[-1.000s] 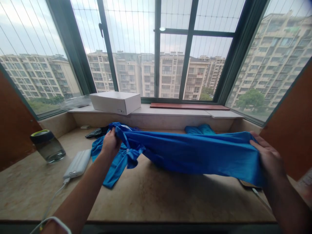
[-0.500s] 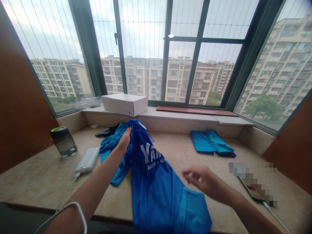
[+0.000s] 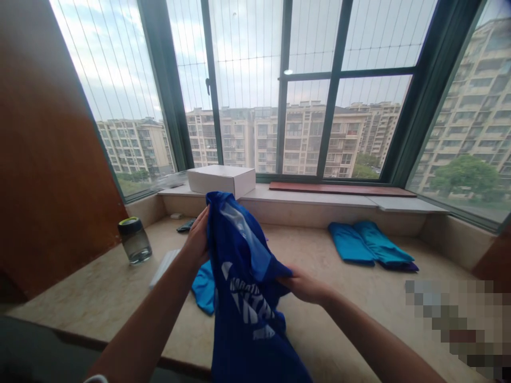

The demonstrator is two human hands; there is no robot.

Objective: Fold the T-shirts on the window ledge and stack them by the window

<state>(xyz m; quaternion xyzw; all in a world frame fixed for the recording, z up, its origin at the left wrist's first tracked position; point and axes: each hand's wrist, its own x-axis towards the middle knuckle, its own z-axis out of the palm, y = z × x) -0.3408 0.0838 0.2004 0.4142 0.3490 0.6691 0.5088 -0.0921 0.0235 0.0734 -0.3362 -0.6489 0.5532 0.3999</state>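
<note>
A dark blue shirt point(image 3: 243, 298) with white lettering hangs in front of me above the stone sill point(image 3: 339, 319). My left hand point(image 3: 197, 238) grips its top edge, held high. My right hand point(image 3: 303, 286) pinches the cloth lower down, at the shirt's right side. The lower part of the shirt drops out of view at the bottom. A lighter blue garment point(image 3: 204, 287) lies on the sill behind the hanging shirt, mostly hidden by it.
Two folded blue garments point(image 3: 369, 244) lie at the back right. A white box point(image 3: 221, 180) rests on the window ledge. A glass jar with a dark lid point(image 3: 134, 240) and a white power bank point(image 3: 163, 268) are at the left. A blurred patch covers the lower right.
The shirt, stretched wide between both hands a second ago, now hangs upright from my left hand. My right hand let go, moved left and took hold of the cloth again.
</note>
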